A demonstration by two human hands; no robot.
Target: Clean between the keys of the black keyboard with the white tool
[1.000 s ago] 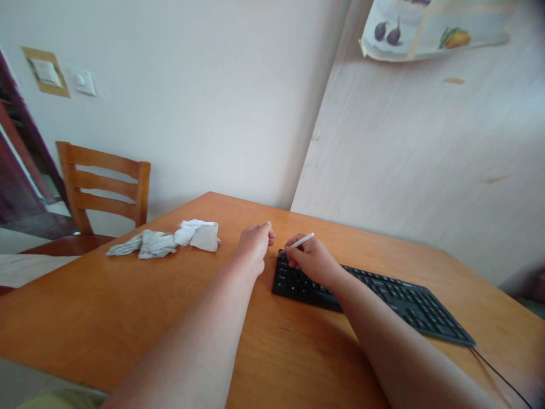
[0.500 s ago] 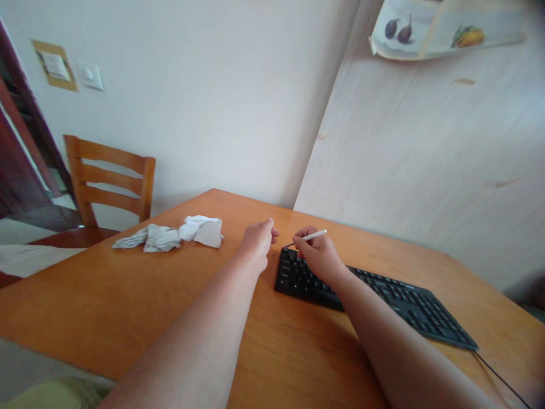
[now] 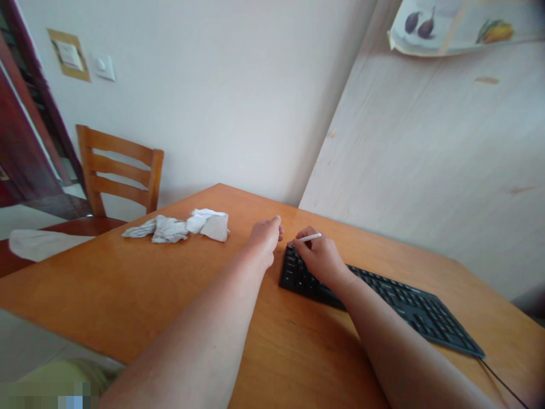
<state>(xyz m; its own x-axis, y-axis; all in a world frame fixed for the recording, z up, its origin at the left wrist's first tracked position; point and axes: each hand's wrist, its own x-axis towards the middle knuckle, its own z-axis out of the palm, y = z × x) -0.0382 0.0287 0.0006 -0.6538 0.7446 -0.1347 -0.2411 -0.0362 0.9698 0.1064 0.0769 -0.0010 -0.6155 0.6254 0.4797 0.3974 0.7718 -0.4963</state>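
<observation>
On the table (image 3: 106,272) sits one black keyboard (image 3: 406,298), cord running off the near right end. Right hand (image 3: 319,253) is pinching one slim white stick (image 3: 313,237) right at its far left corner. Left hand (image 3: 268,236) is loosely curled just beside, can't tell if it's holding anything. Off left, two crumpled cloths (image 3: 169,230), one greyish, one white, plus one wooden chair (image 3: 121,145).
</observation>
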